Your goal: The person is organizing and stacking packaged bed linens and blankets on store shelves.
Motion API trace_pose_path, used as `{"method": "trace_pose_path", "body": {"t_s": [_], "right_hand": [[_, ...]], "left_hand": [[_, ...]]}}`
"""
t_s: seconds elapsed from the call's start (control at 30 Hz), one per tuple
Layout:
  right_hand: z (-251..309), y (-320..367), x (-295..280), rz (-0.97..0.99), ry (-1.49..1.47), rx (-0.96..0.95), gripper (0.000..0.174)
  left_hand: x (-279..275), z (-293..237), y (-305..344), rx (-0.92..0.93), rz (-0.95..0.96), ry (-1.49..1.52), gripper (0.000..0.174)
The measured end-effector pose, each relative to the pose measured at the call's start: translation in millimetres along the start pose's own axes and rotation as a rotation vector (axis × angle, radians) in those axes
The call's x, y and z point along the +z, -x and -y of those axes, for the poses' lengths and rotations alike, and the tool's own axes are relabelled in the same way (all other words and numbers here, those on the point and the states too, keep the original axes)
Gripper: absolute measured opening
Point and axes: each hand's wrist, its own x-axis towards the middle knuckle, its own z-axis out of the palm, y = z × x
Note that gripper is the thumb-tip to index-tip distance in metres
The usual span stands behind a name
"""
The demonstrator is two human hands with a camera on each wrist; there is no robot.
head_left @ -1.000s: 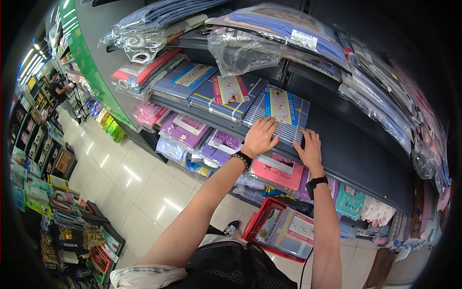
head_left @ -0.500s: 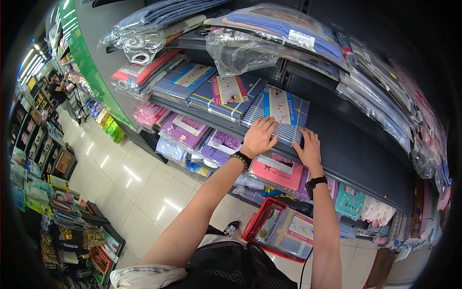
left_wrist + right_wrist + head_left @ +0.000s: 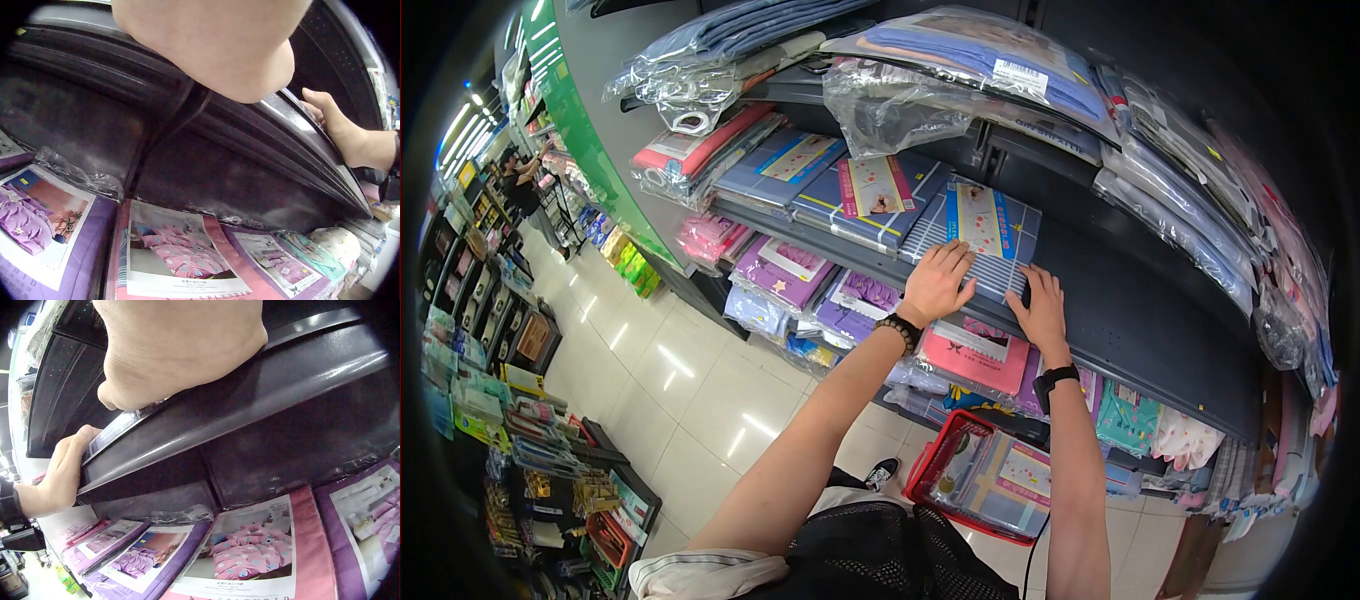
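Observation:
A flat, plastic-wrapped fabric pack [image 3: 1021, 232], blue-grey with white stripes and checks and a blue and yellow picture card, lies on the dark middle shelf. My left hand [image 3: 940, 284] rests palm down on its near left part, fingers extended over the stripes. At its near right corner lies my right hand [image 3: 1040, 308], fingers fairly straight and touching the edge. In the left wrist view, the back of my left hand [image 3: 219, 44] hides most of the pack. The right wrist view shows my right hand [image 3: 181, 353] over the shelf's front edge, likewise covering the pack.
Similar packs [image 3: 878, 190] lie to the left on the same shelf. Below are purple and pink bedding packs [image 3: 975, 357]; bagged textiles [image 3: 1000, 55] overhang from above. A red basket [image 3: 931, 462] holding packs stands on the floor. A person [image 3: 525, 190] with a cart is in the aisle.
Both hands stay on the striped pack, which shifts very slightly left in the head view along with its neighbours. Far off in the aisle, the other person has raised their arms.

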Motion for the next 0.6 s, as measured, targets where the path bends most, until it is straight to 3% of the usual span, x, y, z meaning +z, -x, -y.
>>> {"method": "trace_pose_path", "body": {"t_s": [0.6], "right_hand": [[-1.2, -0.3, 0.2, -0.009, 0.005, -0.011, 0.056]], "left_hand": [[-0.6, 0.3, -0.1, 0.004, 0.005, 0.001, 0.044]]}}
